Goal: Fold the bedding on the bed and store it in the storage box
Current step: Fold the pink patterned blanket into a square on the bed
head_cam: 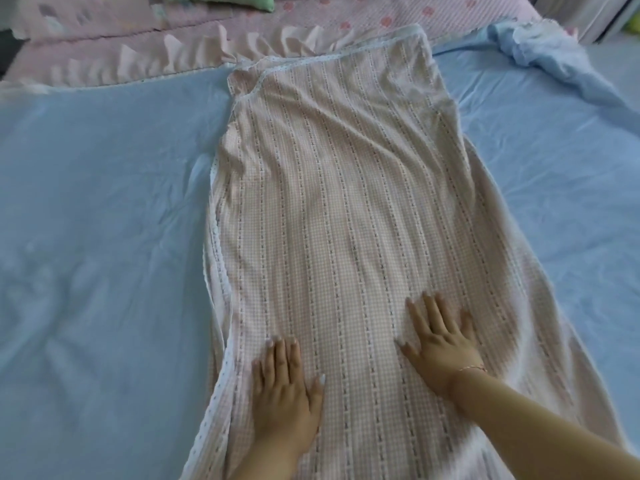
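Observation:
A pink checked sheet (pixel 339 188) with lace trim lies folded into a long strip down the middle of the bed. It rests on a pale blue sheet (pixel 104 220) that covers the mattress. My left hand (pixel 285 386) lies flat on the strip's near left part, fingers straight and together. My right hand (pixel 440 336) presses flat on the near right part, fingers spread. No storage box is in view.
A pink quilted cover (pixel 104 43) with a frilled edge runs along the far side of the bed. A green pillow (pixel 225 1) sits at the far edge. Crumpled light blue and white fabric (pixel 540 46) lies at the far right corner.

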{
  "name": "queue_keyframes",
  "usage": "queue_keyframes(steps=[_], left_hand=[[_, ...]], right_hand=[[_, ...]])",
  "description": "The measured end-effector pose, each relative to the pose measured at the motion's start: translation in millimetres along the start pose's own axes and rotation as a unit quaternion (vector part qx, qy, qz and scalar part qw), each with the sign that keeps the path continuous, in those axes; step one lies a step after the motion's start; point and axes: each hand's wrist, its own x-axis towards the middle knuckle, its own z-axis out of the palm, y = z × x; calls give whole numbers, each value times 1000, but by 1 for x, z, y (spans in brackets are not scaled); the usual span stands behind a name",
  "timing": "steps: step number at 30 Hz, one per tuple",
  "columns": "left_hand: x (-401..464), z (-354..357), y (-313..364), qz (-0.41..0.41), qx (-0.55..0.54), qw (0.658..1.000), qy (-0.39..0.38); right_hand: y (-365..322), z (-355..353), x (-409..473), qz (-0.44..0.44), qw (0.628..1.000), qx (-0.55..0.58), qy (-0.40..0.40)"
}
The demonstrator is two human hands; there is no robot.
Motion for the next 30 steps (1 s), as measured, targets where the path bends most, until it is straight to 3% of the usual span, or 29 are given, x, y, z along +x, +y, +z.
queue_keyframes(steps=[4, 6, 9, 12, 15, 19, 24, 26, 28, 30], left_hand=[[-55, 16, -7, 14, 24, 1000, -3], [-80, 22, -17, -17, 27, 999, -39], [-108, 13, -37, -145, 10, 987, -62], [-117, -2, -51, -294, -13, 947, -130], [-124, -10, -37, -334, -48, 928, -161], [-142, -6, 4, -305, -60, 937, -159], [-159, -6, 62, -154, -89, 976, -127], [-162, -10, 83, -111, -137, 980, -96], [-165, -13, 97, -115, -237, 963, -63], [-167, -18, 106, -175, -360, 915, -51]], right_hand=[[15, 22, -44, -36, 999, -13, -29], [36, 28, -60, -44, 998, -28, -28], [76, 30, -83, -5, 999, -27, -20], [109, 30, -108, 63, 998, -19, -23], [116, 38, -122, 119, 993, 1, -27], [103, 46, -139, 141, 989, 27, -40], [65, 51, -150, 121, 989, 70, -57], [47, 54, -157, 93, 991, 94, -29], [33, 55, -167, 105, 985, 136, 32], [25, 59, -175, 166, 959, 219, 68]])
